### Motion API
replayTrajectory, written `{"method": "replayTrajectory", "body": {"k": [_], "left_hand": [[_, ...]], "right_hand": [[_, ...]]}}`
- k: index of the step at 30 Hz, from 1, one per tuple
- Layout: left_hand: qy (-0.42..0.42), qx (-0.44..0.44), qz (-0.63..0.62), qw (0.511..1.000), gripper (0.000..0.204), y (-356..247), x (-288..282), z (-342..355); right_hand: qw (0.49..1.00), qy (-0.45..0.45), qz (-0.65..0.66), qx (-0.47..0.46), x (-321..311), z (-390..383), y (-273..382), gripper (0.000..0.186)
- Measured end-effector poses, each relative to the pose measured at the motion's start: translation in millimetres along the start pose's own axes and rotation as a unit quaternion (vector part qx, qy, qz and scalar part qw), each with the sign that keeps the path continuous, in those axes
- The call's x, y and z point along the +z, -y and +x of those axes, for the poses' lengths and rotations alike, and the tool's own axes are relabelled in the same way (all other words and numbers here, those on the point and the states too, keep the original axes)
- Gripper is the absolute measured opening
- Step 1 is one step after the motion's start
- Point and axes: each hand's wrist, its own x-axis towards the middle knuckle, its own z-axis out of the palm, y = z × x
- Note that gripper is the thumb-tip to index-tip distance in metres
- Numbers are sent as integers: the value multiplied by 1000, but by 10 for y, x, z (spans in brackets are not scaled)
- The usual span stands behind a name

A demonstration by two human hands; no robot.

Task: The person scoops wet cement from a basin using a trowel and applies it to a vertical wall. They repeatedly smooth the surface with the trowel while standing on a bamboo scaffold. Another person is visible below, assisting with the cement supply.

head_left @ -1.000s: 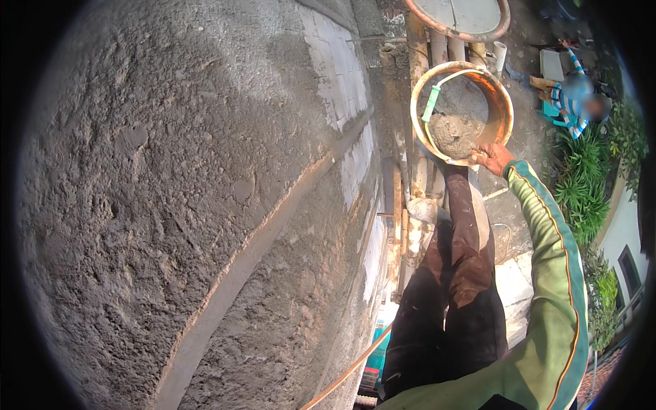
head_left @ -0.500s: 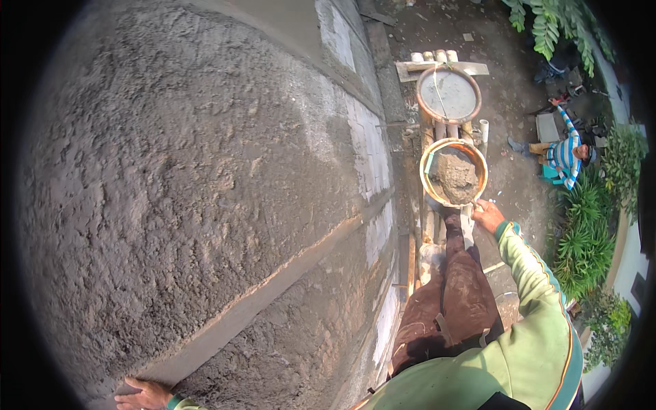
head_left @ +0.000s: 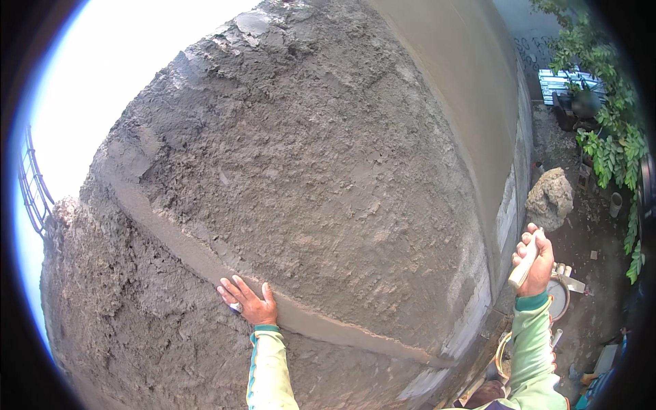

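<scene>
My right hand is closed round the pale handle of a trowel, raised to the right of the wall. A lump of wet grey mortar sits on the trowel and hides its blade. My left hand lies with fingers stretched out against the wall, at a smooth raised band that slants across it. Above and below that band, the wall is coated in rough grey mortar.
A smooth plaster strip runs up the wall's right part. Down at the lower right are a bucket rim and a round basin. Leafy branches hang at right; metal bars stand out at far left.
The view has swung up from the bucket to the wall. My right hand has risen from the bucket with a mortar-laden trowel. My left hand still rests on the band.
</scene>
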Motion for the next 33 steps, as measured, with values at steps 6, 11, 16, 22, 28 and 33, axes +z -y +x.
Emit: {"method": "replayTrajectory", "body": {"k": [6, 11, 16, 22, 28, 33], "left_hand": [[6, -6, 4, 1000, 79, -72, 66, 33], [17, -14, 11, 1000, 83, -73, 84, 42], [38, -31, 12, 999, 84, -33, 46, 3], [33, -7, 16, 999, 85, -49, 28, -4], [4, 0, 10, 1000, 82, -1, 136, 12], [-1, -4, -2, 1000, 82, -105, 167, 20]], "right_hand": [[961, 52, 39, -267, 1881, 792, 225, 28], [900, 33, 35, -433, 3072, 1473, 119, 41], [882, -33, -32, -469, 4131, 2131, -423, 39], [874, 133, -404, -233, 5048, 2595, -1608, 32], [744, 529, -408, 8, 1957, -150, -2488, 40], [688, 261, -621, 270, -991, -437, -2130, 52]]}}
